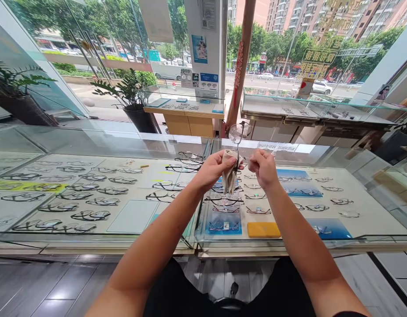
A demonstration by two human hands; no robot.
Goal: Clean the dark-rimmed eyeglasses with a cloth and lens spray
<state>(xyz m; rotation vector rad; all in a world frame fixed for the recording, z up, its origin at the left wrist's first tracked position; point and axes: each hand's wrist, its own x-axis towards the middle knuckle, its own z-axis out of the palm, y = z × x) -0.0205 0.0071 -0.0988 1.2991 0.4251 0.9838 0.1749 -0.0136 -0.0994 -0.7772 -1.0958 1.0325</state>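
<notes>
Above the glass counter, my left hand (212,169) is closed round a beige cloth (229,181) and a pair of eyeglasses (238,133). The glasses are turned on end, with one round lens and dark frame parts standing up above the cloth. The cloth's loose end hangs below my fingers, and the other lens is mostly hidden by cloth and hand. Just right of the glasses, my right hand (263,168) is closed with its fingertips close to the frame. A small pale tip shows beside its knuckles; what these fingers hold cannot be made out.
Rows of eyeglasses (91,215) lie inside the glass display counter (177,136) under my arms. A yellow case (263,229) sits near its front right part. Beyond stand another showcase (190,108), a potted plant (137,116) and a wooden post (239,66).
</notes>
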